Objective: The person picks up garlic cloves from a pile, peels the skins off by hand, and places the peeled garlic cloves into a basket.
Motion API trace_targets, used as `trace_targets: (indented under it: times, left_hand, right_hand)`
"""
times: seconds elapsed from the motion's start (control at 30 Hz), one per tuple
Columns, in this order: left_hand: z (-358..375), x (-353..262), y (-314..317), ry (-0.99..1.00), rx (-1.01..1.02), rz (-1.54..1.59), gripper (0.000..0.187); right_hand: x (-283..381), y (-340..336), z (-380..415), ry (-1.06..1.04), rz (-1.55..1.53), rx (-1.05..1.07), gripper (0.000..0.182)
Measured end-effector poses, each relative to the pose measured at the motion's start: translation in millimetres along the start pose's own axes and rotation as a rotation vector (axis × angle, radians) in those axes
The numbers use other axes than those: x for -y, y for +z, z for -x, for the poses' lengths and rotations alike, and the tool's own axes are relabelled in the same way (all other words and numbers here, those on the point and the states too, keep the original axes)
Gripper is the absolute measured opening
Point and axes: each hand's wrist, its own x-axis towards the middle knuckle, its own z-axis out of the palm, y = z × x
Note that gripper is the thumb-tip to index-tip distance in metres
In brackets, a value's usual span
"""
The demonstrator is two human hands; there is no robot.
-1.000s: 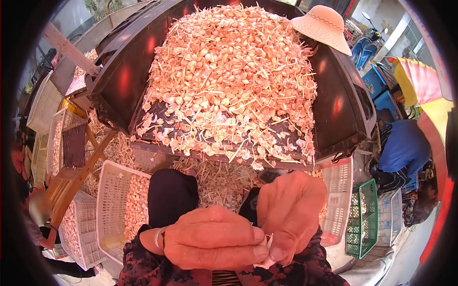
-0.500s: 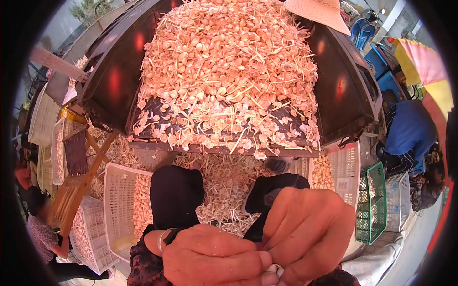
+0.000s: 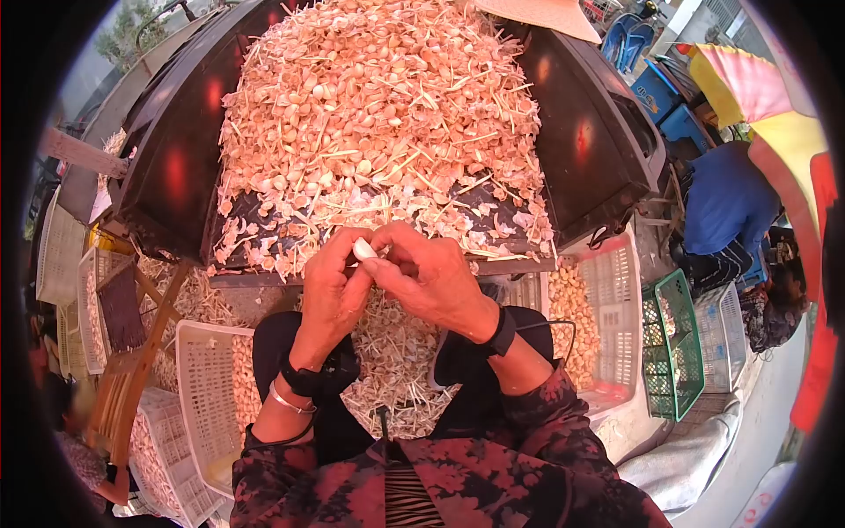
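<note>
A pale, peeled-looking garlic clove is pinched between my two hands, just in front of the tray's near edge. My left hand is closed, with its thumb and fingertips on the clove's left side. From the other side my right hand is curled, its thumb pressing against the clove and its other fingers folded in. Beyond them, a heap of garlic cloves mixed with papery skins and dry stalks covers the dark tray. Some loose skins lie close to my fingertips.
White crates of cloves stand beside my knees, one left and one right. Further right is a green crate. Skins and stalks litter the ground. A straw hat rests at the back. Other people sit at both sides.
Both hands have moved forward and away from me, from low near my lap to the tray's near edge, with the clove now showing between them. The view has shifted slightly.
</note>
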Motion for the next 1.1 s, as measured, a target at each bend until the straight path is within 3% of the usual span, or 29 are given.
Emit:
trace_targets:
  times: [0.1, 0.17, 0.2, 0.3, 0.37, 0.4, 0.47, 0.5, 0.57, 0.63, 0.7, 0.73, 0.8, 0.9, 0.93, 1.03, 1.1]
  left_hand:
    - [0, 14, 3, -0.437, 0.156, 0.389, 0.011]
    - [0, 25, 10, -0.362, 0.143, 0.301, 0.011]
    - [0, 29, 13, -0.307, 0.132, 0.253, 0.01]
    - [-6, 35, 15, -0.108, 0.142, -0.054, 0.01]
    - [-10, 37, 16, 0.06, 0.126, -0.212, 0.012]
    - [-10, 37, 16, 0.05, 0.135, -0.254, 0.015]
    - [-13, 41, 15, -0.328, 0.203, 0.132, 0.018]
    - [-14, 44, 15, -0.518, 0.233, 0.326, 0.019]
    - [-18, 49, 18, -0.687, 0.106, 0.699, 0.027]
    - [-20, 49, 23, -0.857, -0.045, 0.995, 0.031]
    - [-22, 51, 26, -0.887, 0.025, 1.046, 0.031]
    - [-21, 53, 25, -0.904, 0.054, 1.069, 0.031]
    - [-17, 58, 18, -0.93, 0.09, 1.114, 0.031]
    - [-18, 76, 15, -0.836, 0.097, 1.194, 0.028]
    - [-19, 73, 16, -0.834, 0.076, 1.159, 0.025]
    - [-23, 72, 17, -0.828, 0.087, 1.112, 0.025]
    - [-23, 70, 17, -0.816, 0.062, 1.068, 0.024]
  right_hand:
    - [-24, 3, -3, 0.081, 0.056, 0.027, 0.03]
    - [-33, 3, -4, 0.111, 0.06, -0.005, 0.034]
    - [-25, -2, -5, 0.274, -0.097, 0.064, 0.039]
    - [-33, -1, -9, 0.295, -0.134, 0.065, 0.038]
    - [-41, 7, -9, 0.273, -0.145, -0.037, 0.03]
    - [-54, 12, -9, 0.228, -0.134, -0.089, 0.028]
    - [-63, 17, -11, 0.074, -0.104, -0.241, 0.021]
    - [-58, 13, -12, 0.152, -0.172, -0.222, 0.02]
    - [-41, 1, -13, 0.307, -0.307, -0.182, 0.017]
    - [-44, 0, -11, 0.045, -0.026, -0.047, 0.029]
    - [-41, 3, -11, -0.232, 0.378, 0.04, 0.031]
    - [-42, -5, -13, -0.186, 0.191, -0.002, 0.034]
    - [-46, -37, -20, 0.192, -0.077, -0.202, 0.027]
    - [-85, -86, -37, 0.183, 0.121, -0.409, 0.02]
    - [-87, -93, -42, 0.244, 0.232, -0.326, 0.018]
    - [-117, -92, -59, 0.12, 0.703, -0.032, 0.018]
    - [-132, -82, -62, 0.129, 0.765, 0.041, 0.017]
